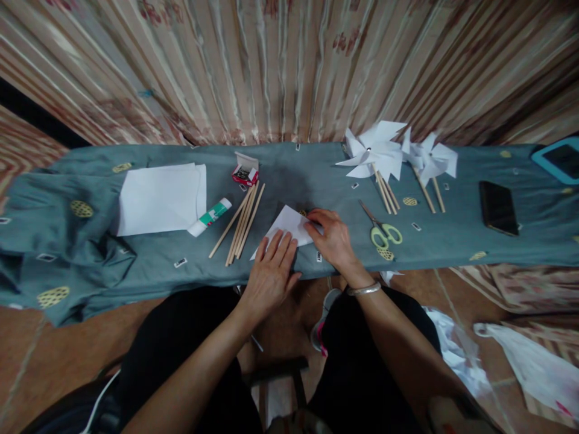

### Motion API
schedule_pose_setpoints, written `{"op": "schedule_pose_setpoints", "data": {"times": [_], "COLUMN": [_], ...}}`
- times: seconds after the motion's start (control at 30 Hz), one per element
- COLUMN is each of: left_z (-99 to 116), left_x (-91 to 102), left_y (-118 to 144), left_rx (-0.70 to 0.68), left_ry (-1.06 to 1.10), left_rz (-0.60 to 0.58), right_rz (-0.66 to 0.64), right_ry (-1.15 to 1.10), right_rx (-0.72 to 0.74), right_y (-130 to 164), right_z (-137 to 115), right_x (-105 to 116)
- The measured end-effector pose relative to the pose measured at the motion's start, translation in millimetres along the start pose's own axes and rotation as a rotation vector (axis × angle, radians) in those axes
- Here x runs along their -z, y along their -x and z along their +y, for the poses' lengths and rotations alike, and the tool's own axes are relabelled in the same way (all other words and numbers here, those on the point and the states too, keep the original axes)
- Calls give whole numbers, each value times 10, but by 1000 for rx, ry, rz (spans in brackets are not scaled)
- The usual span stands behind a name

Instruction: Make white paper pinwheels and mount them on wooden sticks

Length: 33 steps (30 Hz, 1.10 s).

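Observation:
A folded white paper (289, 228) lies on the grey-green cloth (316, 175) over a narrow bench. My left hand (271, 271) rests flat on the paper's near left corner, fingers spread. Pressing down on the paper's right edge is my right hand (332, 238), fingers bent; a silver bangle sits on that wrist. Several wooden sticks (239, 223) lie just left of the paper, and yellow-handled scissors (382, 229) lie just right of my right hand.
A stack of white sheets (158, 196), a glue stick (208, 217) and a small red box of pins (245, 170) sit to the left. Finished paper pinwheels (393, 154) and a black phone (497, 208) lie to the right. Curtains hang behind; plastic bags lie on the floor.

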State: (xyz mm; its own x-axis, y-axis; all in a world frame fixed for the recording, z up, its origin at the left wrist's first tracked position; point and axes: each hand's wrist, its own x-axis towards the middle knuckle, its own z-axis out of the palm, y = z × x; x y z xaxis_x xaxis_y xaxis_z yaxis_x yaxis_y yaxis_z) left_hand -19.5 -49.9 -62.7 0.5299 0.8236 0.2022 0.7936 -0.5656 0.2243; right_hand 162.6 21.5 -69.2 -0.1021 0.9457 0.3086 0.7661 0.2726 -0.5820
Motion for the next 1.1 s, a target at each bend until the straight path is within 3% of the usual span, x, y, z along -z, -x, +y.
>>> {"op": "schedule_pose_setpoints", "data": {"times": [0.47, 0.67, 0.83, 0.97, 1.1], "left_z": [-7, 15, 26, 9, -43], "left_x": [-32, -27, -30, -17, 1], "left_y": [8, 7, -7, 74, 318], "left_rx": [5, 9, 9, 6, 32], "left_ry": [13, -23, -23, -35, -51], "left_rz": [-6, -18, -21, -9, 10], "right_rz": [-20, -5, -26, 9, 87], "right_ry": [31, 175, 196, 192, 166], "right_rx": [27, 103, 64, 20, -78], "right_y": [17, 264, 416, 454, 480], "right_z": [4, -111, -176, -49, 195], "right_x": [-10, -1, -20, 32, 165]}}
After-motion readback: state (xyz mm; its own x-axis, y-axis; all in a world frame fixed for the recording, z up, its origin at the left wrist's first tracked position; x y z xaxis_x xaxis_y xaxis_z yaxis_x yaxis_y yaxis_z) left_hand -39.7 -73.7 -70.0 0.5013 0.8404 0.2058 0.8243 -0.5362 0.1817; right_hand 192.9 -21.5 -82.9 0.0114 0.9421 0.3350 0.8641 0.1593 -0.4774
